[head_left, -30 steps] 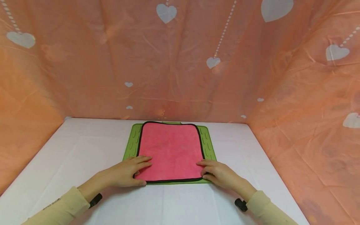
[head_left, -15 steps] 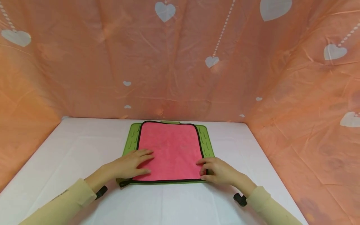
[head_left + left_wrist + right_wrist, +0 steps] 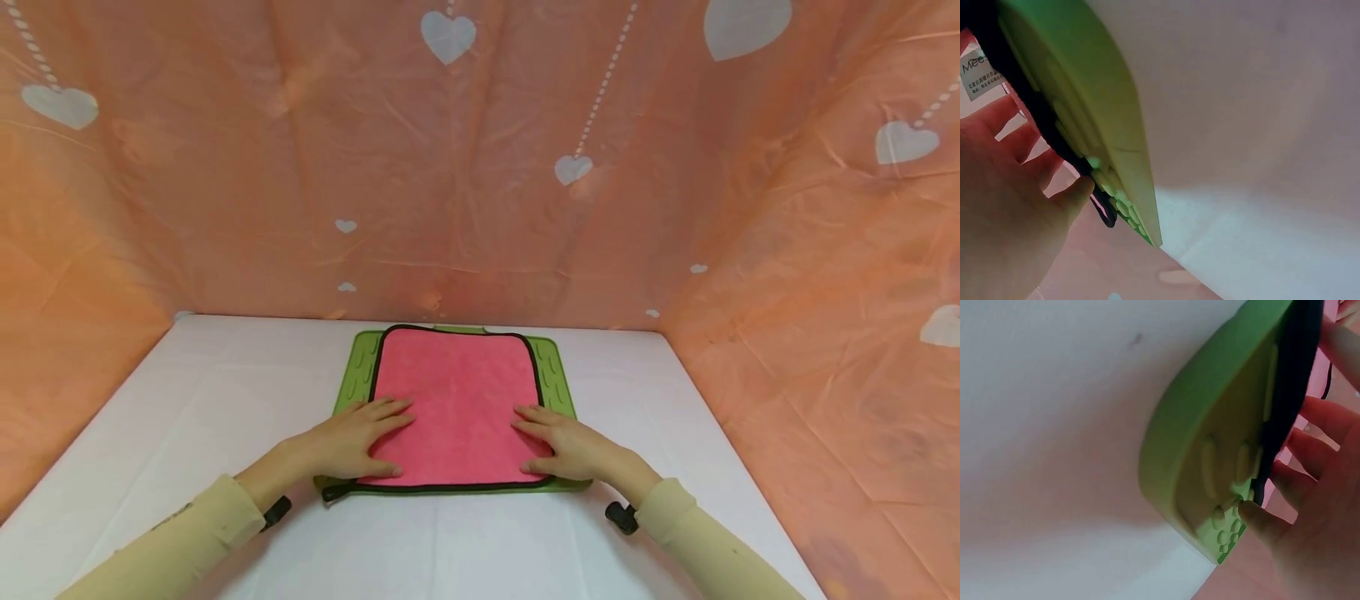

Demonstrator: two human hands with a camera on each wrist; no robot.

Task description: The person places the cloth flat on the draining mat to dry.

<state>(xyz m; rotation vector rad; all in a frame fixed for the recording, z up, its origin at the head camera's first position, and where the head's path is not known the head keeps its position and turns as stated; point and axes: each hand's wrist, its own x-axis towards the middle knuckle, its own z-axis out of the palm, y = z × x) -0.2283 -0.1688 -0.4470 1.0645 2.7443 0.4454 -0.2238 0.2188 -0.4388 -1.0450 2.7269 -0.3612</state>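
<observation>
A pink cloth [image 3: 461,392] with black edging lies spread over a green ridged washboard [image 3: 555,379], whose side strips show to its left and right. My left hand [image 3: 345,442] rests over the cloth's near left part with fingers spread. Opposite it, my right hand [image 3: 573,450] lies over the near right edge, fingers extended onto the pink. A black loop [image 3: 336,493] sticks out at the cloth's near left corner. In the left wrist view, a white printed label [image 3: 982,74] shows beside the black edging. Raised bumps [image 3: 1229,531] on the washboard appear in the right wrist view.
The washboard lies on a white-covered table [image 3: 435,550], near its far edge. An orange curtain [image 3: 480,192] with white hearts hangs behind and along both sides. Black wrist straps show at the left cuff [image 3: 236,508] and the right cuff [image 3: 663,504].
My left hand has shifted slightly up and right, uncovering the corner loop. My right hand has moved left onto the cloth, its curled fingers now straightened. Cloth and washboard stay in place.
</observation>
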